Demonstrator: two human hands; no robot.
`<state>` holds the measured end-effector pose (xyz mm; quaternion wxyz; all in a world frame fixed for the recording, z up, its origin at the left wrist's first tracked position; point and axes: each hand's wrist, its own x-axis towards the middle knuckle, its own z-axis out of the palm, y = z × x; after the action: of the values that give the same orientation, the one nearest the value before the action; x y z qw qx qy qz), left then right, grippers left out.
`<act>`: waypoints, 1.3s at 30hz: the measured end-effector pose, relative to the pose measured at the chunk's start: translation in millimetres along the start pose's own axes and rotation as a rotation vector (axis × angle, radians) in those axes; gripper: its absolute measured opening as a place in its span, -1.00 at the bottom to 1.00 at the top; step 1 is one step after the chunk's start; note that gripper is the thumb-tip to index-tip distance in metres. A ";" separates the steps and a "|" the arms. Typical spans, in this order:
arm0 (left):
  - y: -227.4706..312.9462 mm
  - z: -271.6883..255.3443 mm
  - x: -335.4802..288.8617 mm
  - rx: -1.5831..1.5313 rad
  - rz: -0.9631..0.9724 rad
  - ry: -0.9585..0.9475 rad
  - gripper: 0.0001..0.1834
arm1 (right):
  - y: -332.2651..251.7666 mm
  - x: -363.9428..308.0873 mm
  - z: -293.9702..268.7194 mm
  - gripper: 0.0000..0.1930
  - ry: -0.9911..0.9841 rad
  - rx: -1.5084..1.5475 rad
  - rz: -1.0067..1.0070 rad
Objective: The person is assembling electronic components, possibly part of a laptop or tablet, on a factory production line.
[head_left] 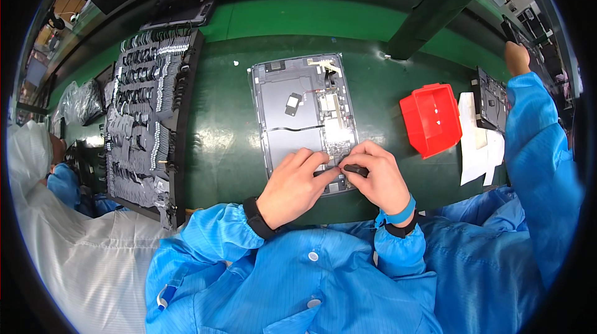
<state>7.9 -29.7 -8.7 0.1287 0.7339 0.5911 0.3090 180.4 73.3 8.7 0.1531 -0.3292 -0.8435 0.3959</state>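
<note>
From the head view, one opened tablet [305,119] lies flat on the green surface [224,141], back up so its insides are reachable. The left hand [292,185] presses flat fingers on its near edge to steady it; the right hand [376,175] pinches one small black part [356,170] there. One red bin [430,117] sits right, one tray of parts [149,116] left.

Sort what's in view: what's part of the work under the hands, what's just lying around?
In hand:
- open grey device chassis, circuit boards exposed
- small dark part pinched by right hand
- left hand, fingers on the chassis's near edge

Lying about:
- red bin
- tray of small parts on the left
- white sheets
- co-worker's arm on the right
</note>
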 end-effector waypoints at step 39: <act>4.0 8.2 -2.6 0.145 0.013 -0.052 -0.56 | 10.8 2.3 12.6 -0.77 0.128 0.067 0.208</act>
<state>15.8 -31.7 -13.7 0.0883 0.7529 0.6035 0.2472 176.9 72.8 -7.7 0.1758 -0.4344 -0.7794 0.4158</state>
